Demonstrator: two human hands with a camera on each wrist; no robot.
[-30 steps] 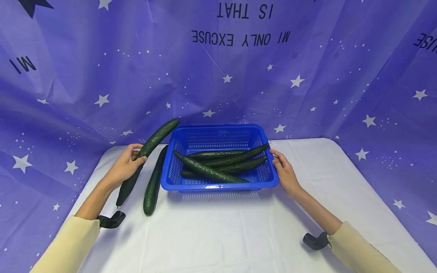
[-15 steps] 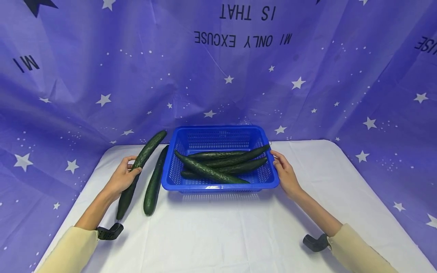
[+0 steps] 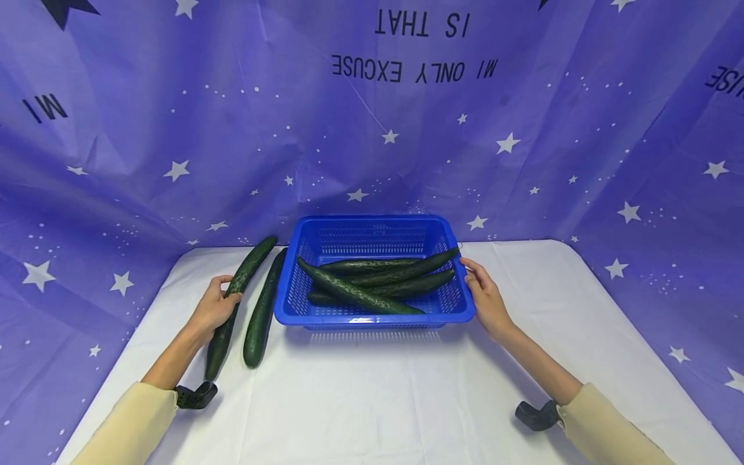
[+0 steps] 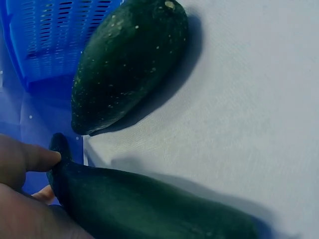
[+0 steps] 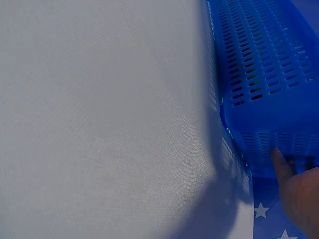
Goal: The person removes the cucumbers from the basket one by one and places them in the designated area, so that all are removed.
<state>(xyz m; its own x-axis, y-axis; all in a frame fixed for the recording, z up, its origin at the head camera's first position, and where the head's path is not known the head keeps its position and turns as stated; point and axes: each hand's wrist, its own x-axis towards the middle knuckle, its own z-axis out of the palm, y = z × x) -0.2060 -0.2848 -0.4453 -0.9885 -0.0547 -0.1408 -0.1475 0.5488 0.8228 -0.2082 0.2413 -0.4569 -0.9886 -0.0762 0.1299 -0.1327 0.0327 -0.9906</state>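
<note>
Here, four cucumbers (image 3: 359, 294) inside a blue basket (image 3: 374, 320).

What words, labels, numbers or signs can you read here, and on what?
All upside down on the curtain:
"IS THAT"
"ONLY EXCUSE"
"MI" or "WI", before "ONLY" and again at left: letters unclear
"USE", cut off at the right edge
None legible on the basket, cucumbers or wrist mounts.

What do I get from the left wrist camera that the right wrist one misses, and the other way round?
Only the left wrist view shows the left hand holding a cucumber, with a second cucumber beside the blue plastic basket. Only the right wrist view shows the right hand, touching the basket. Both share the basket, the white tablecloth and part of the purple backdrop.
</note>
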